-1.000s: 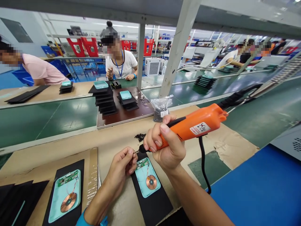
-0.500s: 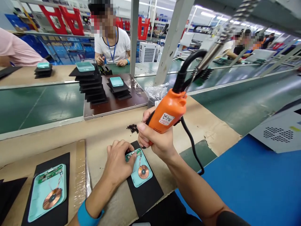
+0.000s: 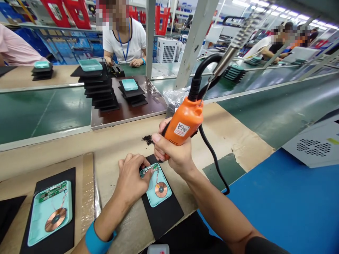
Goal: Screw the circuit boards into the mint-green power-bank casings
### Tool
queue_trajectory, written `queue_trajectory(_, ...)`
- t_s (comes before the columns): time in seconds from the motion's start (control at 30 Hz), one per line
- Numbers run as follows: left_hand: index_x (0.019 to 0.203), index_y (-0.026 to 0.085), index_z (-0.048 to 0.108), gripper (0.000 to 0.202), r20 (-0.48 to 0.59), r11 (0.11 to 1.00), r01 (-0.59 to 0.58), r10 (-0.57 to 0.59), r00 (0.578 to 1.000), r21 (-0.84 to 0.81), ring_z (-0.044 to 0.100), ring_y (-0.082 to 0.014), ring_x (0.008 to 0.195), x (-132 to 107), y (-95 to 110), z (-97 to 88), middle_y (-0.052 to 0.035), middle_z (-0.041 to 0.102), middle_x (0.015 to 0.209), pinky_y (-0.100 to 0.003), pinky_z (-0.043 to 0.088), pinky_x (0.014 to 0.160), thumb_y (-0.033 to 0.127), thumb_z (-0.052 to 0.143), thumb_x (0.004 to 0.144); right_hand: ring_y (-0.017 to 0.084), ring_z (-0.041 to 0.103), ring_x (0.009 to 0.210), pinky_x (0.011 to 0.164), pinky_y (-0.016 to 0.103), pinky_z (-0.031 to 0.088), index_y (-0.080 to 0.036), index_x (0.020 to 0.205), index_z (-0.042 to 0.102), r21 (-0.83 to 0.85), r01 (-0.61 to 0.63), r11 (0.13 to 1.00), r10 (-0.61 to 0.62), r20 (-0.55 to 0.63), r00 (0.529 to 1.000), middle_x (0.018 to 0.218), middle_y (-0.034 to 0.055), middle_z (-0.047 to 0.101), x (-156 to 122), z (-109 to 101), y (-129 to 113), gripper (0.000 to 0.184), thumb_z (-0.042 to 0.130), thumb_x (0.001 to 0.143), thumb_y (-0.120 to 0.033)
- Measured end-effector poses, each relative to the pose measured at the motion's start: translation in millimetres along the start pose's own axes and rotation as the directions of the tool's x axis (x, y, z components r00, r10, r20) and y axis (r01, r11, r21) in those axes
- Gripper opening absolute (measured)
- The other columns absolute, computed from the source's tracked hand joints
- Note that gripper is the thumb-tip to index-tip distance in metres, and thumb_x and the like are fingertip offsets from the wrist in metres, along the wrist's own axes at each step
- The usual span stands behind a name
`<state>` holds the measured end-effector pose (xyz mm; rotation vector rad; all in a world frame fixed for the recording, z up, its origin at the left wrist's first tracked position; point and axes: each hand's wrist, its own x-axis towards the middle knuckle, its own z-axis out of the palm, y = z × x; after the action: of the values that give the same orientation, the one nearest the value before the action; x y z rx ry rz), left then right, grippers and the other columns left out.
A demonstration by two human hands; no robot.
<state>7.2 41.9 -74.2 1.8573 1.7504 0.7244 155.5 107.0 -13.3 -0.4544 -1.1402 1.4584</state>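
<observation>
My right hand is shut around the handle of an orange soldering iron, whose metal shaft points up and away from the bench. Its black cord hangs down past my wrist. My left hand rests curled on a teal case with a copper coil and a small circuit board, and the thumb lies on the board's edge. Whether those fingers pinch anything is hidden. The case lies on a black mat. A second teal case lies to the left on its own mat.
Dark crumbs lie on the paper-covered bench just above my hands. Beyond them, a brown board carries stacks of black mats, next to a clear plastic bag. A co-worker sits opposite. A blue surface lies to the right.
The iron has swung from pointing right to pointing up, its tip away from the case. My left hand has dropped from a raised pinch onto the board. The view has tilted downward.
</observation>
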Motion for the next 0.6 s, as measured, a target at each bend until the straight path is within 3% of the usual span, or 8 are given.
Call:
queue_trajectory(0.33,0.083,0.024,0.059,0.011,-0.003,1.000,-0.017,0.017,1.000,-0.001,0.057,-0.0302,0.103,0.0,-2.7,2.3,-0.0026,0.075,0.097,-0.046,0.030,0.089,0.023,0.067,0.090,0.006,0.043,0.045,0.044,0.024,0.037,-0.024,0.095,0.055,-0.084,-0.035,0.996,0.034,-0.008,0.999,0.063,-0.0129,0.049,-4.1,-0.3,3.3,0.038,0.092,0.090,-0.017)
queue_trajectory(0.6,0.085,0.024,0.059,0.010,-0.009,1.000,-0.024,0.024,1.000,0.010,0.057,-0.0296,0.100,-0.2,-3.3,2.9,-0.0018,0.071,0.091,-0.045,0.031,0.087,0.022,0.067,0.089,0.007,0.043,0.045,0.045,0.025,0.036,-0.025,0.095,0.052,-0.101,-0.052,0.994,0.055,0.028,0.998,0.062,-0.0134,0.048,-2.6,1.2,6.8,0.041,0.093,0.089,-0.020)
